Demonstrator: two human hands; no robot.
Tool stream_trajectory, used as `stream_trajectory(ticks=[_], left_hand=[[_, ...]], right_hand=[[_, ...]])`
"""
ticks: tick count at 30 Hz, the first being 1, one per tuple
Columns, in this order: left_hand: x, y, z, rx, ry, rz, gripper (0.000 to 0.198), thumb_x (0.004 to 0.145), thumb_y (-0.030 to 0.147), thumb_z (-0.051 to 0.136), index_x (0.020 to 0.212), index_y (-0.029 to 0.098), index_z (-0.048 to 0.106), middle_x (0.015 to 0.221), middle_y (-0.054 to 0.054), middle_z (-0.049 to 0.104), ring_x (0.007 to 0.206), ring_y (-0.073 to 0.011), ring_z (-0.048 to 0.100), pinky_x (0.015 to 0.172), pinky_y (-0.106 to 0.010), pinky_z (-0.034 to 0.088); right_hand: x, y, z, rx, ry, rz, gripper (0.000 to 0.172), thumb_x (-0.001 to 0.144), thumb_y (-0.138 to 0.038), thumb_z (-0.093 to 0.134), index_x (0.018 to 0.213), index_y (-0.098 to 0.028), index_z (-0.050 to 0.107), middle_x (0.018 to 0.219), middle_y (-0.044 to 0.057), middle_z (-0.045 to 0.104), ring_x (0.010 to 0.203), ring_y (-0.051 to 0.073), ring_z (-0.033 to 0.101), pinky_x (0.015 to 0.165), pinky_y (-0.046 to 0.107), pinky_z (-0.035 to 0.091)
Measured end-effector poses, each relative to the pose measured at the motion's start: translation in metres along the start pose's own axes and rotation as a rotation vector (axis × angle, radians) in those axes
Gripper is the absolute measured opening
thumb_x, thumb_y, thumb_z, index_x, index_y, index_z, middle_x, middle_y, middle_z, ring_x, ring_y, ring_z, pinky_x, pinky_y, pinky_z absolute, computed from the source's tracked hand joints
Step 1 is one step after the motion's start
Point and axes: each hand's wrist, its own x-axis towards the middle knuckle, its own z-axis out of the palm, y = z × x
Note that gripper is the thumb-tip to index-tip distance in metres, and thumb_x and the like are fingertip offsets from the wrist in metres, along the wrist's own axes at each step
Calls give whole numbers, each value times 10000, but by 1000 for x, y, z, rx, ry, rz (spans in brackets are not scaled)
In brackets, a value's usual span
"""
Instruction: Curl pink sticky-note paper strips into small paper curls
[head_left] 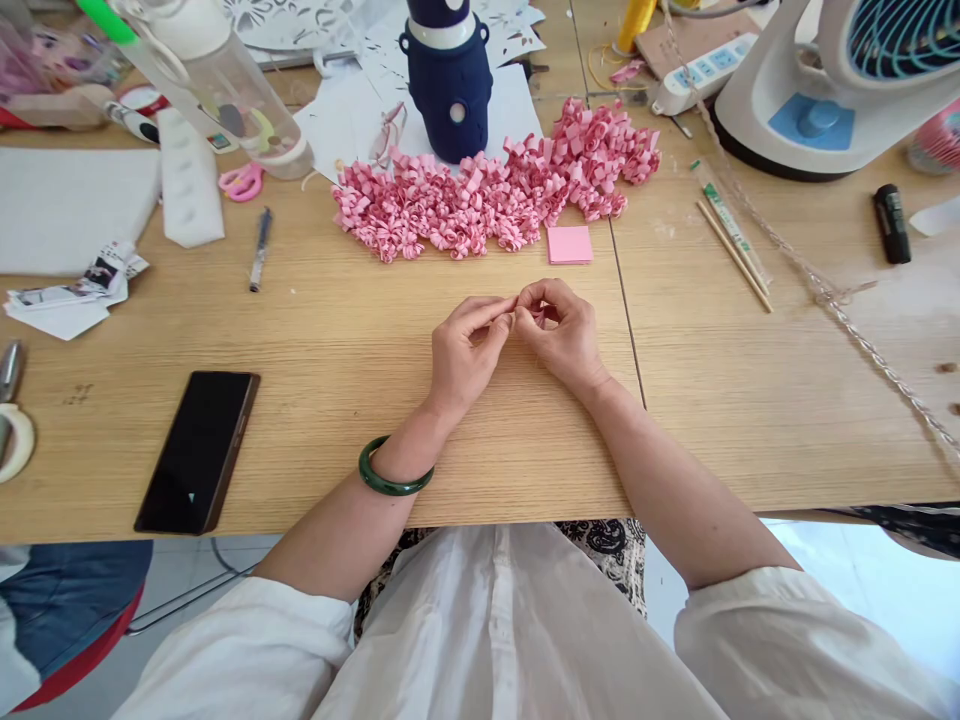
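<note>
My left hand (466, 352) and my right hand (561, 332) meet fingertip to fingertip over the table, both closed in a pinch. A small bit of pink paper (550, 318) shows between the fingers of my right hand. What my left fingertips pinch is mostly hidden; they touch the right ones. Just beyond my hands lies a small stack of pink paper (570, 245). Behind it stretches a long heap of curled pink paper pieces (465, 205). A green bangle (396, 488) circles my left wrist.
A dark blue bottle (450, 90) stands behind the heap, a clear bottle (247, 110) to its left. A phone (198, 450) lies at front left, a pen (260, 250) beyond it. Wooden sticks (735, 255), a twisted cord (855, 318) and a fan (810, 90) are on the right.
</note>
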Motion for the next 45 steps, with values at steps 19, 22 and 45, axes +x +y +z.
stream_trajectory(ticks=[19, 22, 45], left_hand=[[9, 1, -13, -108, -65, -138, 159, 860, 383, 781, 830, 228, 804, 821, -3, 787, 777, -142, 721, 738, -247, 570], [9, 1, -12, -88, -37, -144, 169, 842, 388, 791, 804, 223, 796, 799, 0, 781, 754, -138, 711, 721, -240, 564], [9, 1, -12, 44, -8, -118, 168, 860, 363, 768, 777, 217, 769, 797, -6, 776, 754, -142, 709, 705, -246, 575]], right_hand=[[7, -6, -20, 459, -321, 370, 423, 724, -528, 864, 823, -183, 640, 747, 7, 670, 621, 107, 591, 503, 216, 471], [8, -5, -22, 507, -327, 371, 424, 720, -539, 864, 821, -178, 665, 775, 8, 684, 702, 123, 634, 630, 244, 539], [10, 0, -22, 327, -305, 310, 185, 780, -319, 788, 811, -157, 705, 789, 10, 707, 707, 107, 595, 649, 239, 466]])
